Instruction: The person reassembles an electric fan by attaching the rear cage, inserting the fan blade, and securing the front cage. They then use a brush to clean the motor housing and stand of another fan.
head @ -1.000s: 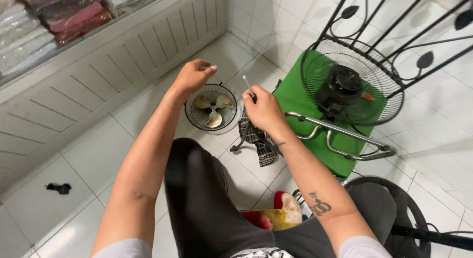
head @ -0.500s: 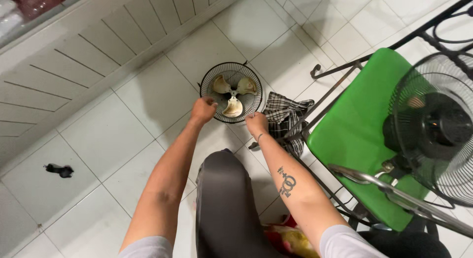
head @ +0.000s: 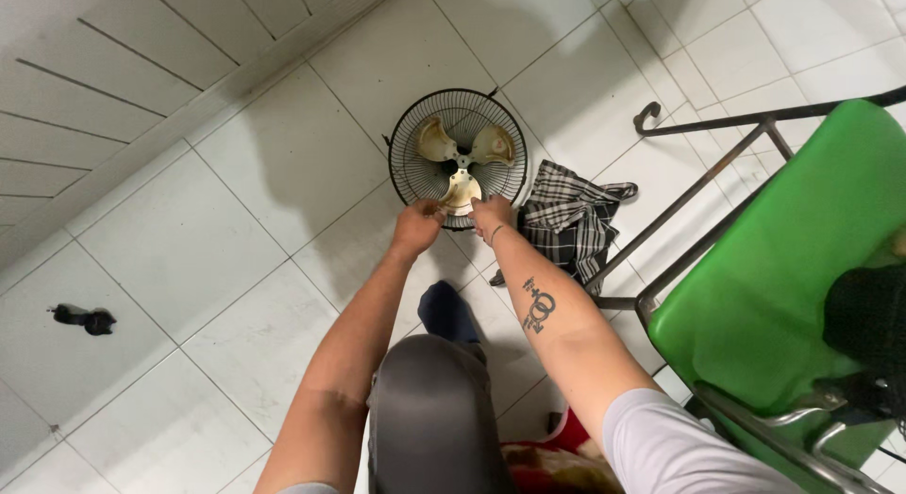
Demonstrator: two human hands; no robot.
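A round black wire fan guard (head: 459,157) lies flat on the white tiled floor (head: 189,239), and inside it sits a three-bladed, yellowed fan blade (head: 461,160). This guard serves as the landmark for everything else. Both of the person's hands meet at its near rim. The left hand (head: 417,226) is curled at the rim's near-left part, fingers closed in a narrow pinch on the wire or on the tip of the nearest blade lobe; which of the two cannot be told from this view. The right hand (head: 491,214) sits just beside it at the near-right part of the rim, fingers bent down onto the wire, also closed rather than spread.

Just to the right of the guard, touching or almost touching its rim, lies a crumpled black-and-white checked cloth (head: 569,220). Further right of the guard stands a metal-framed chair with a green seat (head: 783,267). Well to the left of the guard, a small dark object (head: 85,318) rests alone on the tiles. The person's dark-trousered knee (head: 434,400) points toward the guard from the near side.

By the look of it, the step in hand is taking hold of the guard at its near edge, with the blade lying in it. A lift from here would call for an even pull with both hands, keeping the guard level so the loose blade does not slide out.
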